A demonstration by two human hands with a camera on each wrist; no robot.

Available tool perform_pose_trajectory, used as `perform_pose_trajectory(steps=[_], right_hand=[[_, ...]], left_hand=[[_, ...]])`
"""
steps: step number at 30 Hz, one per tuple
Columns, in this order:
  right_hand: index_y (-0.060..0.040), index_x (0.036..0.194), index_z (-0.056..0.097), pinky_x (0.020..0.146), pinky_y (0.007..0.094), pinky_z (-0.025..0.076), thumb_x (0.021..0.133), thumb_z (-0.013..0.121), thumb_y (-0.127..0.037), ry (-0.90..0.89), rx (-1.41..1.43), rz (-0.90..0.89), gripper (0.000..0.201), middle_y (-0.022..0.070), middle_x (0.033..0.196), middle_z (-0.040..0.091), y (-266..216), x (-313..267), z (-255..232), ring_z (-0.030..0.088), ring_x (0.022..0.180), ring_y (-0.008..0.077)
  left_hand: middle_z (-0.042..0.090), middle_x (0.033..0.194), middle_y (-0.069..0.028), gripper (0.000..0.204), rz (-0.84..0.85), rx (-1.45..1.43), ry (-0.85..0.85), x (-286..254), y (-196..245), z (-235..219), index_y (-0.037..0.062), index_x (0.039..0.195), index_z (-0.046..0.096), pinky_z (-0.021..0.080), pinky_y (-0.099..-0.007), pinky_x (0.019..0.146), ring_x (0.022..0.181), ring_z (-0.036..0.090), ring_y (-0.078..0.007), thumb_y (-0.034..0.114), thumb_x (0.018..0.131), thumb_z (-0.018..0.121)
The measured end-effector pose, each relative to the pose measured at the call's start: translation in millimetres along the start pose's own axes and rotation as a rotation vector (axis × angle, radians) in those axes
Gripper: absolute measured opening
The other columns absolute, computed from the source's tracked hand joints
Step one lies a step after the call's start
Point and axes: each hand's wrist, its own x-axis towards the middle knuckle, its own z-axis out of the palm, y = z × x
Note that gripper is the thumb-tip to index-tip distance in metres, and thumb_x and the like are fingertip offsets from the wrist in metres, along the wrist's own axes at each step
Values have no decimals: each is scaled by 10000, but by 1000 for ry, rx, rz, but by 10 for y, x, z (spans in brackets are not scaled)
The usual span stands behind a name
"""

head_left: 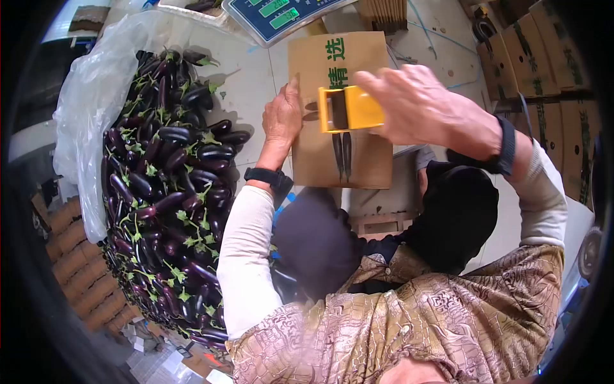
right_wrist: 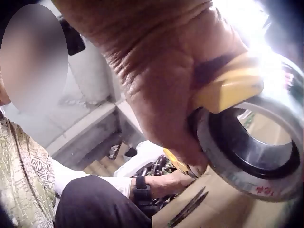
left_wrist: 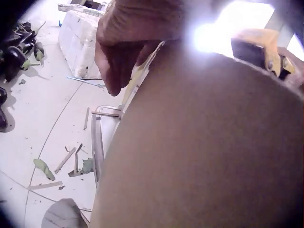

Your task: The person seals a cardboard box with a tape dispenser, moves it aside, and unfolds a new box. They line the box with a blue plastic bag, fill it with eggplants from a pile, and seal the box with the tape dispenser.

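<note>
A cardboard box (head_left: 307, 153) with green characters and printed eggplants lies in front of the person in the head view. The left hand (head_left: 282, 116) rests along its left edge; in the left wrist view that hand (left_wrist: 128, 42) has its fingers bent down over the box side (left_wrist: 199, 142). Over the box top, the right hand (head_left: 412, 105) grips a yellow tape dispenser (head_left: 366, 109). Seen from the right wrist, the right hand (right_wrist: 166, 80) is curled round the yellow dispenser (right_wrist: 230, 88), which carries a large tape roll (right_wrist: 218, 152).
Many eggplants (head_left: 173, 205) are heaped at the left beside clear plastic sheeting (head_left: 89, 115). A scale (head_left: 275, 19) with green digits stands beyond the box. Stacked cartons (head_left: 524, 57) are at the right. Scraps and a leaf (left_wrist: 43, 168) lie on the floor.
</note>
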Motion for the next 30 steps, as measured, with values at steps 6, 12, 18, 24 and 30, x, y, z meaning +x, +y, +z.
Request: perform_pose_trajectory(steps=[6, 12, 18, 24, 30], right_hand=[[-13, 1083, 515, 674, 468, 520, 731, 797, -270, 192, 48, 69, 519, 208, 838, 637, 566, -744, 288, 652, 786, 400], [-51, 1013, 469, 720, 416, 545, 745, 824, -250, 300, 129, 76, 487, 176, 846, 580, 1166, -1263, 998, 635, 804, 377], [-42, 1052, 472, 727, 420, 531, 728, 820, -197, 337, 269, 182, 500, 186, 880, 574, 1607, -1720, 1752, 623, 838, 404], [-26, 1104, 458, 729, 443, 506, 733, 820, -191, 329, 291, 241, 544, 220, 913, 558, 1860, -1962, 2207, 590, 878, 458], [-21, 1062, 455, 727, 466, 500, 756, 796, -249, 165, 177, 352, 511, 217, 914, 570, 1588, -1657, 2017, 607, 858, 423]], left_hand=[[668, 1061, -258, 666, -22, -13, -13, -76, -58, 40, 144, 1234, 654, 447, -547, 914, 1036, 586, -505, 593, 992, 226], [663, 1009, -296, 748, -40, 20, -11, -51, -43, 39, 40, 1122, 689, 438, -543, 907, 1040, 586, -504, 612, 990, 225], [660, 956, -315, 798, -31, 8, 3, -76, -50, 15, -11, 1060, 694, 461, -506, 863, 998, 601, -502, 632, 992, 227], [656, 917, -317, 782, -58, -13, -18, -2, -70, -13, -37, 1031, 682, 457, -502, 839, 965, 606, -492, 609, 1004, 242], [654, 883, -316, 790, -1, -46, 7, -52, 5, 9, -54, 1013, 673, 455, -509, 832, 945, 612, -491, 604, 1007, 236]])
